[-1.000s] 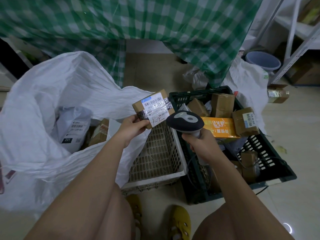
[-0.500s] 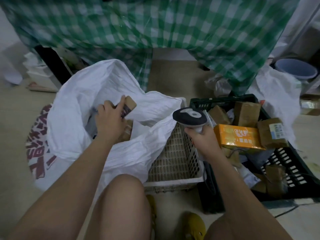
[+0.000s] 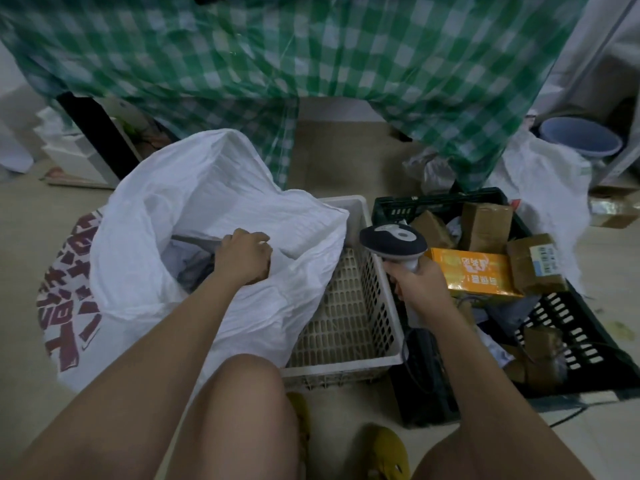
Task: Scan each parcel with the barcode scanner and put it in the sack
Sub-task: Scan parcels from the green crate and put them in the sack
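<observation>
Green checked cloth (image 3: 311, 64) hangs behind a pale floor crowded with containers. Half a second ago the left hand (image 3: 244, 259) carried a taped brown parcel into the white sack (image 3: 145, 254); now that parcel is out of sight, and the hand sits at the sack's mouth with fingers curled; whether it holds anything cannot be told. The right hand (image 3: 420, 287) grips the barcode scanner (image 3: 393, 242) upright between the white basket (image 3: 349, 306) and the black crate (image 3: 561, 306), where brown parcels (image 3: 486, 226) and an orange box (image 3: 472, 273) lie.
</observation>
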The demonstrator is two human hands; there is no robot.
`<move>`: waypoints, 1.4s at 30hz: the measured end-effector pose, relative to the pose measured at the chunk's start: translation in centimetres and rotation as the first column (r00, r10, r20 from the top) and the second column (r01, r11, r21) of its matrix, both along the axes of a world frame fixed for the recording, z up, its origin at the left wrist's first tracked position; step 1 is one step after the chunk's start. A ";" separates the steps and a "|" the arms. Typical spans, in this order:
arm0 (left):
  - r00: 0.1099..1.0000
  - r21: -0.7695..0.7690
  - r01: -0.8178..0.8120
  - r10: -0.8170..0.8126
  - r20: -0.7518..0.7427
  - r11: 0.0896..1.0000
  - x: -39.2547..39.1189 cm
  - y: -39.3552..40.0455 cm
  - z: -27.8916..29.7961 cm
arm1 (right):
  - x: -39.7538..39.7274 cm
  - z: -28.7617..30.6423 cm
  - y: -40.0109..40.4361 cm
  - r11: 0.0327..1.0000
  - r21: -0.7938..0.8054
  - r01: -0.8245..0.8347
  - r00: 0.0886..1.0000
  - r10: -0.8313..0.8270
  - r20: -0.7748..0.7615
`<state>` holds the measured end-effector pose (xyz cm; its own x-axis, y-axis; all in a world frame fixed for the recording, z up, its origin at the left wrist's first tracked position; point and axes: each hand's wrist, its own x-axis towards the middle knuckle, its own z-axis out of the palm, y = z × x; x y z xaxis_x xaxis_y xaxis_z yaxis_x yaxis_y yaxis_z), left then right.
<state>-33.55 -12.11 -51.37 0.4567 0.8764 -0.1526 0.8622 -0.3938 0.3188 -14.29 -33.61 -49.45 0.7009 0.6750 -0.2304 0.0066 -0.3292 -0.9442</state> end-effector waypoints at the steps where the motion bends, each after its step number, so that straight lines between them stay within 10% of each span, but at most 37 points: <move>1: 0.998 -0.025 0.025 -0.023 0.064 0.999 1.4 -0.3 0.1 | 0.7 -0.2 -0.4 1.000 -0.008 0.028 1.000 -0.028 -0.012; 11: 0.914 -0.311 0.336 -0.228 0.337 0.889 19.2 -6.8 -4.5 | 7.3 -2.6 -3.9 0.938 -0.076 0.339 0.914 -0.347 -0.211; 22: 0.692 -0.121 0.678 -0.685 -0.228 0.725 32.6 -5.5 -13.3 | 12.0 -6.7 -2.9 0.877 -0.088 0.473 0.806 -0.471 -0.358; 27: 0.491 0.064 0.861 -0.793 -0.362 0.504 35.7 -3.7 -16.5 | 12.6 -7.7 -1.0 0.877 -0.075 0.476 0.801 -0.466 -0.376; 32: 0.555 0.182 0.825 -0.707 -0.438 0.534 36.3 -2.8 -15.8 | 12.4 -7.7 -0.5 0.878 -0.052 0.475 0.805 -0.458 -0.377; 37: 0.824 0.251 0.529 -0.561 0.075 0.811 33.5 -1.6 -8.9 | 12.0 -6.2 -0.7 0.783 0.036 0.621 0.714 -0.546 -0.438; 42: 0.792 0.059 0.321 -0.301 0.531 0.945 27.7 -2.1 -1.2 | 10.4 -3.7 -0.8 0.720 0.141 0.679 0.689 -0.560 -0.459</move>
